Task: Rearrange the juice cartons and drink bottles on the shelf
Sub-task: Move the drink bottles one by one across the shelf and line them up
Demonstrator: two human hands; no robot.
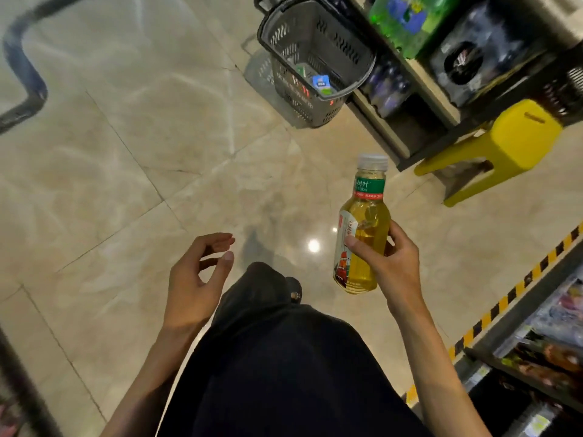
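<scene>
My right hand point(389, 263) grips a clear drink bottle point(362, 228) of yellow liquid, with a white cap and a green and red label, held upright over the tiled floor. My left hand point(197, 279) hangs at the lower middle with loosely curled fingers and holds nothing. A grey shopping basket point(359, 80) stands on the floor at the top, and a small blue and green carton point(321, 85) lies inside it. Shelves point(419, 77) at the upper right carry packs of green bottles point(407, 20) and dark bottles point(388, 86).
A yellow plastic stool point(511, 143) stands by the shelf at the right. A second shelf point(555, 342) of packaged goods, edged with yellow and black tape, runs along the lower right. A dark curved handle point(22, 70) shows at the upper left.
</scene>
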